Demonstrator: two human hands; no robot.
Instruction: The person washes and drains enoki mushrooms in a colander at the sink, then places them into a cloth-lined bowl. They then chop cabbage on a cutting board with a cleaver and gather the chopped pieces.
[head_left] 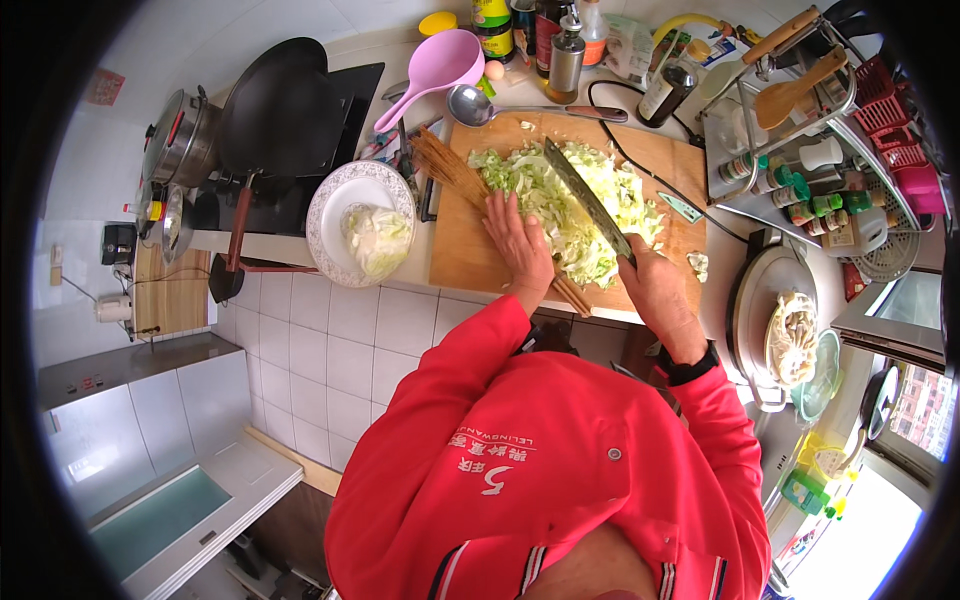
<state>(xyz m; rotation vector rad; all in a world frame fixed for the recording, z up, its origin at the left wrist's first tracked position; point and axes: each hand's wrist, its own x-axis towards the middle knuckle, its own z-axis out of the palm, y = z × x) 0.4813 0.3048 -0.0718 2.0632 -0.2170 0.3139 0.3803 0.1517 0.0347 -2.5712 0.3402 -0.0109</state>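
Observation:
A heap of chopped pale-green cabbage (530, 170) covers much of the wooden cutting board (680, 165). My right hand (657, 290) is closed round the handle of a kitchen knife (585, 195), whose dark blade slants to the far left across the heap. On the left of the heap, my left hand (520, 240) lies with its fingers stretched out over a bundle of thin brown sticks (447, 168). The ends of that bundle show beyond the hand on both sides; whether the fingers press on it is hard to see. Cabbage bits lie by the board's right edge.
Left of the board stands a patterned white plate (325, 250) with a cabbage piece (380, 240). A black wok (280, 110) sits on the stove. Behind the board are a ladle (475, 105), a pink dipper (450, 58) and bottles (567, 60). A seasoning rack (745, 190) and dark cable (640, 160) border the right.

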